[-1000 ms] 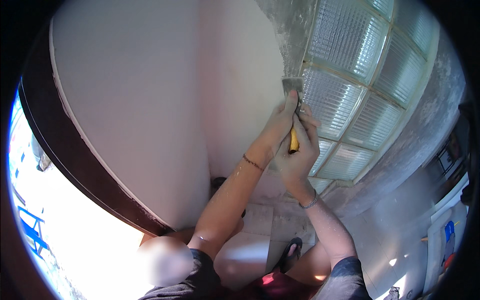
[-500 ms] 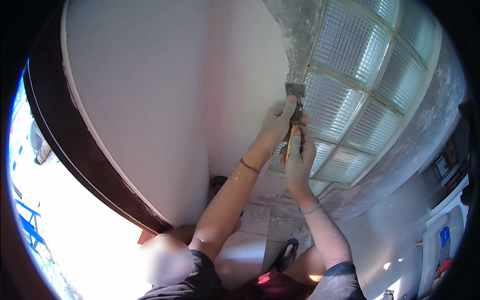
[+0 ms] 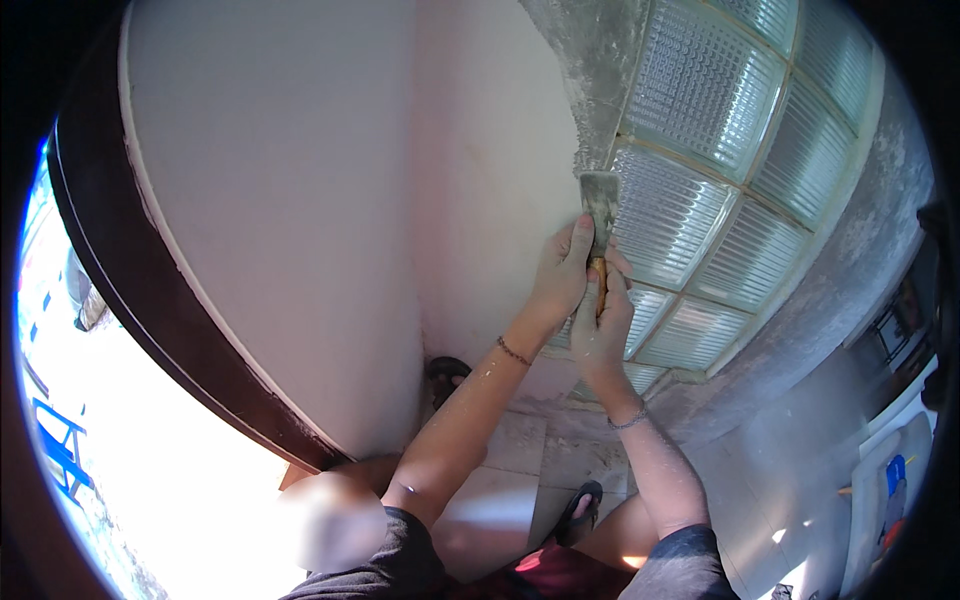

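Note:
A scraper with a metal blade and yellowish handle [image 3: 600, 190] lies against the wall beside the glass block panel [image 3: 690, 90], at the lower end of a rough grey plaster strip [image 3: 590, 80] bordering the smooth white wall [image 3: 490, 130]. My left hand [image 3: 562, 270] is closed on the scraper, thumb pressed on the lower part of its blade and fingers partly hidden behind it. Just below, my right hand [image 3: 605, 330] grips the handle with the thumb along it.
A dark door frame [image 3: 95, 220] curves down the left beside a bright opening with a blue frame-like object [image 3: 60, 450]. My feet [image 3: 580, 510] in black flip-flops stand on grey floor tiles [image 3: 500, 440]. At the right edge are a pale panel or tray [image 3: 865, 540] and a blue item [image 3: 893, 475].
Both hands and the scraper have shifted down and slightly right along the plaster's edge. My left hand's grip stays high on the tool, my right hand's on the handle.

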Motion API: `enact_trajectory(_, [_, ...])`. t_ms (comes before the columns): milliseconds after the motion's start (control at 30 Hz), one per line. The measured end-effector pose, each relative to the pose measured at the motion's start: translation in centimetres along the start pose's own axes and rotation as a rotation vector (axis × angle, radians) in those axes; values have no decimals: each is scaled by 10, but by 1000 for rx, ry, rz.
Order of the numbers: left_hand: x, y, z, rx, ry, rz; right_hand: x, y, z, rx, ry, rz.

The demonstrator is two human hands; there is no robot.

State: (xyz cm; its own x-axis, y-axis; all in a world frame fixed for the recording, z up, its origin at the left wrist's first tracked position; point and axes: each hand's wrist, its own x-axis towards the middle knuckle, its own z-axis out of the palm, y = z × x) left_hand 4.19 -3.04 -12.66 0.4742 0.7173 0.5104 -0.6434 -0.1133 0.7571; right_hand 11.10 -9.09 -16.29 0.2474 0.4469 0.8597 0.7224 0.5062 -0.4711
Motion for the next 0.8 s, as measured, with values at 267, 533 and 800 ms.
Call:
enact_trajectory(267, [6, -4, 0, 103, 148, -27, 7, -11, -5, 31, 7, 50])
enact_trajectory(533, [6, -2, -13, 79, 67, 1, 1, -21, 9, -13, 96, 4])
enact_trajectory(800, [4, -13, -2, 20, 2, -36, -7, -20, -6, 26, 79, 90])
